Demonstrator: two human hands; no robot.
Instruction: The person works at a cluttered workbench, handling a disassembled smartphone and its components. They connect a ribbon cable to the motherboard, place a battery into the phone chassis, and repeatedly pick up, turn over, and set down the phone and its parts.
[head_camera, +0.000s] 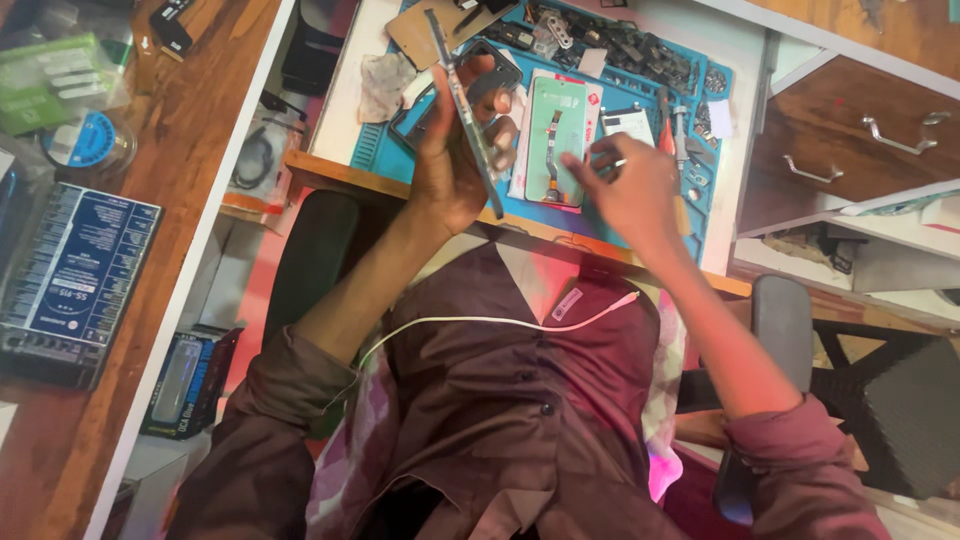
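Over the blue mat (385, 150), seen from the head: left hand (450, 160) closed around a phone (465, 110) held on edge, already opened; right hand (625, 185) pinching a small part, too small to tell, beside the green phone back (555, 140) lying flat; reassembly apparently not yet done.

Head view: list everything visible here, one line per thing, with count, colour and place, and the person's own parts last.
Phone frame: one, dark, held edge-on in the left hand.
Repair mat: one, blue, on the white desk.
Phone panel with flex cable: one, green, on the mat's middle.
Small parts: many, dark, along the mat's far edge.
Cloth: one, grey, left of the mat.
Drawers: two, brown with metal handles, right.
Boxed kit: one, dark blue, on the left wooden surface.
Cable: one, white, across the shirt.
Left hand: grips the frame.
Right hand: on the mat, fingers pinched; contents unclear.
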